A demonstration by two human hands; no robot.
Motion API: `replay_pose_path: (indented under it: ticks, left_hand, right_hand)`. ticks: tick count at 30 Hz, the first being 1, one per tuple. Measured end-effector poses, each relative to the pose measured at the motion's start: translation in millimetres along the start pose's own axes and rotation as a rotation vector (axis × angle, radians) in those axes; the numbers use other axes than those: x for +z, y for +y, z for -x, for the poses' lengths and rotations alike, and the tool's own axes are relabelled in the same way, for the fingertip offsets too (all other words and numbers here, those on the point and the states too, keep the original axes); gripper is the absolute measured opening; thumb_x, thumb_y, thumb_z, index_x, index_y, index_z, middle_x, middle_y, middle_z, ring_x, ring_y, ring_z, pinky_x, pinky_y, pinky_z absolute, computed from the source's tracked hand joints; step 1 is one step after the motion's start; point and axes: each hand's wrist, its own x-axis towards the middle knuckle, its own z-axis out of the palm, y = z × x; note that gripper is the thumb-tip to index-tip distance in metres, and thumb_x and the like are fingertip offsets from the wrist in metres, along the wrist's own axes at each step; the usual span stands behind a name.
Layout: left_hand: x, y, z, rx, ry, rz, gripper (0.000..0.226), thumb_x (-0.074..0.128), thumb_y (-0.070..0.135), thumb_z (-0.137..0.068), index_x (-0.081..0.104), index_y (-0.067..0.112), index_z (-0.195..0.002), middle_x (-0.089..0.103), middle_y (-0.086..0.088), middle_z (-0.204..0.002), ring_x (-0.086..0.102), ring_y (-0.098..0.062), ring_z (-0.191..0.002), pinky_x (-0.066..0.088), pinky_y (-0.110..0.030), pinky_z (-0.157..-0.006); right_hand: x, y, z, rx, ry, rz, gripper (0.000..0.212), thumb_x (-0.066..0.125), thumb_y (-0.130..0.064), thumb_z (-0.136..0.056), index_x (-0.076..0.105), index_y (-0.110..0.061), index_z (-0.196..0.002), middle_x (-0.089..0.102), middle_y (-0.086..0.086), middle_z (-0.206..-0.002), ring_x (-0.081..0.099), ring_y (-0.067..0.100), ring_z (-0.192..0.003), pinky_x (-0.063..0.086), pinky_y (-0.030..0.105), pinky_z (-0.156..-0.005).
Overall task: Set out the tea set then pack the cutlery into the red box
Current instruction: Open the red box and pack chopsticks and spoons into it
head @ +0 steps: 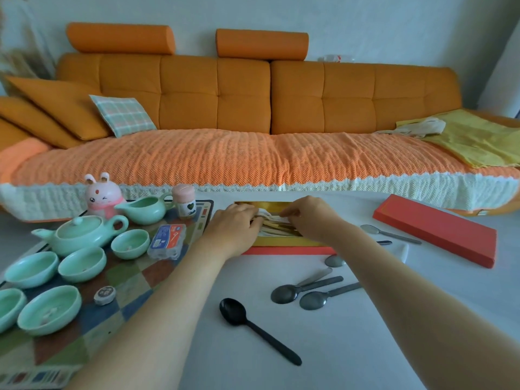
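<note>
A home living room — a long orange sofa (253,94) with a tufted back and two bolster headrests (121,38) fills the far side against a pale wall (365,23). A knitted orange cover (225,159) drapes its seat; a plaid cushion (122,115) leans at the left, a yellow cloth (478,139) lies at the right. Nearer, a white bench (337,333) carries a green tea set (81,235) on a patchwork mat (126,282) and a pink rabbit figurine (101,198).

Soft, even daylight fills the scene, bright and slightly washed out on the far wall (365,23) and the white table (365,347). Shadows are faint: a thin one under the black spoon (253,327), pale ones beneath the forearms. Wide-angle distortion bows the sofa (253,94) and stretches the near corners. Detail is a little soft throughout
</note>
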Motion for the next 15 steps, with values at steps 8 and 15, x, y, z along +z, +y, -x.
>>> replay_pose_path:
  ticks: [8,15]
  left_hand:
    - [1,2,2,0.024,0.016,-0.025,0.05,0.03,0.044,-0.103,0.042,0.023,-0.147,0.039,0.006,-0.154,0.035,-0.017,-0.139,0.03,-0.041,-0.113]
    - [-5,18,5,0.052,0.088,-0.017,0.047,0.034,0.043,-0.102,0.048,0.023,-0.142,0.043,0.006,-0.148,0.037,-0.017,-0.136,0.028,-0.04,-0.11]
  right_hand:
    - [1,-9,9,-0.012,-0.178,-0.032,0.041,0.039,-0.026,-0.096,0.065,-0.038,-0.125,0.069,-0.005,-0.1,0.066,0.02,-0.082,0.058,0.04,-0.078]
    - [-17,4,27,-0.013,0.014,-0.133,0.045,0.043,-0.007,-0.093,0.065,-0.034,-0.122,0.064,-0.002,-0.099,0.054,0.015,-0.056,0.046,0.024,-0.049]
